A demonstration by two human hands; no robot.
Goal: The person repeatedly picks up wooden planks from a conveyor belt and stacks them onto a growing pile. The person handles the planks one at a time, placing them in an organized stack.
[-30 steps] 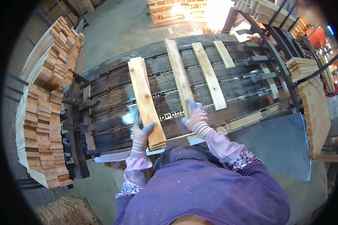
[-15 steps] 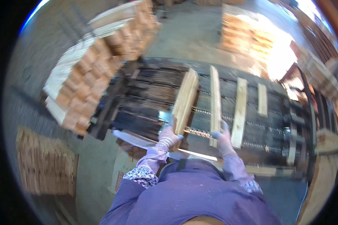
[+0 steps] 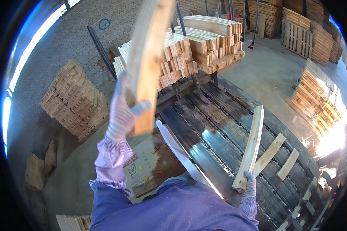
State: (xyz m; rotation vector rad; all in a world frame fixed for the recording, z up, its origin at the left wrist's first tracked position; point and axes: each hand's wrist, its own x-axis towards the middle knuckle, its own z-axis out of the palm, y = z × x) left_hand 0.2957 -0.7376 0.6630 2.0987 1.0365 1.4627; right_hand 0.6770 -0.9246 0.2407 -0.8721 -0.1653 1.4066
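My left hand (image 3: 121,113), in a striped glove with blue fingertips, is closed around the lower end of a long wooden board (image 3: 145,77). That board is raised off the conveyor and stands steeply tilted; I cannot tell if a second one lies against it. My right hand (image 3: 249,186), gloved alike, grips the near end of another wooden board (image 3: 252,146) lying across the chain conveyor (image 3: 208,134). Beside that board lie a shorter piece (image 3: 270,154) and a still shorter piece (image 3: 288,164).
Stacks of boards (image 3: 177,63) rest on a rack at the conveyor's far left end, with dark upright posts. A wood pile (image 3: 74,101) stands on the floor to the left. Another pile (image 3: 316,102) is beyond the conveyor. A pale metal edge (image 3: 177,148) runs along the near side.
My view has swung left. My left hand has lifted wood from the conveyor, up and toward the rack. My right hand stays at the near end of a board on the conveyor.
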